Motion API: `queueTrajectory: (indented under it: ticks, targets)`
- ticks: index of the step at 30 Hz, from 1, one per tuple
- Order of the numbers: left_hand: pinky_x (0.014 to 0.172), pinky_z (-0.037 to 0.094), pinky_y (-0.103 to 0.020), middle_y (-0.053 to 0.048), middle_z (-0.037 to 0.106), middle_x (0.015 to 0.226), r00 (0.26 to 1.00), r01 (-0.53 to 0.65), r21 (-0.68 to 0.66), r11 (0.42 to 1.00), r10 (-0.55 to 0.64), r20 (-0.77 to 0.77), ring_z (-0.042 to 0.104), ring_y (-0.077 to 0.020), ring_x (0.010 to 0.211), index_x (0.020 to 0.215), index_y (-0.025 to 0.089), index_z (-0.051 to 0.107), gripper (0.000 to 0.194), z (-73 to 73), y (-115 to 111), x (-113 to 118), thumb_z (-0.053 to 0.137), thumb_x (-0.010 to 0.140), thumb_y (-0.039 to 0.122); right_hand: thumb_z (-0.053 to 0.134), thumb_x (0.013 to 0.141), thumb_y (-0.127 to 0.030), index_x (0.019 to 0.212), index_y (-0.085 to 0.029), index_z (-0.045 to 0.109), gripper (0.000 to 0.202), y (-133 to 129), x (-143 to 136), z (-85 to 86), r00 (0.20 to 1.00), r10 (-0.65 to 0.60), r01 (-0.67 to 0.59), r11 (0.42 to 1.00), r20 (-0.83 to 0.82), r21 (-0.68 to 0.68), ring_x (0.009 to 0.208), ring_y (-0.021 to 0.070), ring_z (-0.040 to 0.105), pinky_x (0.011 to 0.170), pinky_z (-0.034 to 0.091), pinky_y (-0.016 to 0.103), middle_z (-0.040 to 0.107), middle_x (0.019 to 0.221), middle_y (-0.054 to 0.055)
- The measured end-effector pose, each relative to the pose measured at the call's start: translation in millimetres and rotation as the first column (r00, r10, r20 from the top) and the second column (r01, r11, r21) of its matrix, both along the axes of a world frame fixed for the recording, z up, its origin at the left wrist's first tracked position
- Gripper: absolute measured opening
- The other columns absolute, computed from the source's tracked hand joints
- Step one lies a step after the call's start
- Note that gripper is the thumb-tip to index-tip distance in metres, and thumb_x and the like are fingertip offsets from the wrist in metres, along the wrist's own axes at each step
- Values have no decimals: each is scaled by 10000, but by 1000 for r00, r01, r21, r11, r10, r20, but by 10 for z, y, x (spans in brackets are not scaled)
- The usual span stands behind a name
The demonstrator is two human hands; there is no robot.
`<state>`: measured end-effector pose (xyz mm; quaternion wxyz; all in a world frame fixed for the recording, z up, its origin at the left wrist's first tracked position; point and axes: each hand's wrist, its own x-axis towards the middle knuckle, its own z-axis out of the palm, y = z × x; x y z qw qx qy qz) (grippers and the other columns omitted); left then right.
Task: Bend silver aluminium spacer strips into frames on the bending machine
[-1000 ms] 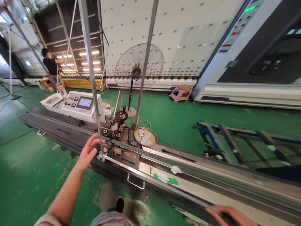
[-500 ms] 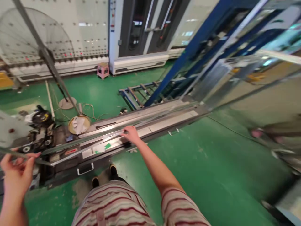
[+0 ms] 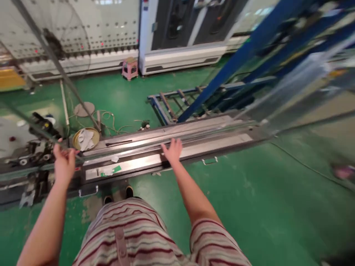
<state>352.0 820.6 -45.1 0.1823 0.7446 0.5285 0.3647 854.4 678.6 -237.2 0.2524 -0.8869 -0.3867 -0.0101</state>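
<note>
Head view: beyond the thin metal strip [image 3: 138, 150], a round tray [image 3: 97, 137] with white cloth [image 3: 85, 139] and a blue frame [image 3: 158, 107] are seen; green tape [image 3: 117, 169] lies nearer. Along the bench [image 3: 227, 143], the strip is slanted rightward and away, pinched by the left hand [image 3: 64, 162], touched by the spread-fingered right hand [image 3: 173, 150].

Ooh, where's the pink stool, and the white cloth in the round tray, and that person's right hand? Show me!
Pink stool [image 3: 130, 61]: head view, on its seat.
White cloth [image 3: 85, 139]: head view, on its crumpled middle.
Right hand [image 3: 173, 151]: head view, on the back of the hand.
</note>
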Motion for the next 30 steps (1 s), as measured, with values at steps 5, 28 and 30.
queueTrajectory:
  ticks: [5,28,30]
  targets:
    - [862,594,-380,-121,732,1018,992,36,-43,998,-31,125,744,-229,956,1563,165,194,653,-211,32,539,491,1002,320,405,993,-551,1523,60,362,809,-76,585,-138,989,-143,146,978,28,-152,1497,407,243,1188,256,589,316,1576,345]
    - [895,551,-370,-139,751,1003,990,-106,-87,991,113,85,747,-249,949,1546,139,239,594,-569,844,-1704,439,1011,301,456,991,-543,930,6,769,635,879,-1375,11,945,147,42,832,293,-553,930,383,671,1023,317,511,715,867,245]
    - [904,549,-376,-138,752,1003,988,-121,-78,990,128,92,747,-253,953,1545,143,241,593,-590,981,-2092,442,1010,302,452,984,-570,883,-3,777,661,1059,-1734,28,956,140,41,807,259,-589,905,391,683,1014,327,507,713,830,249]
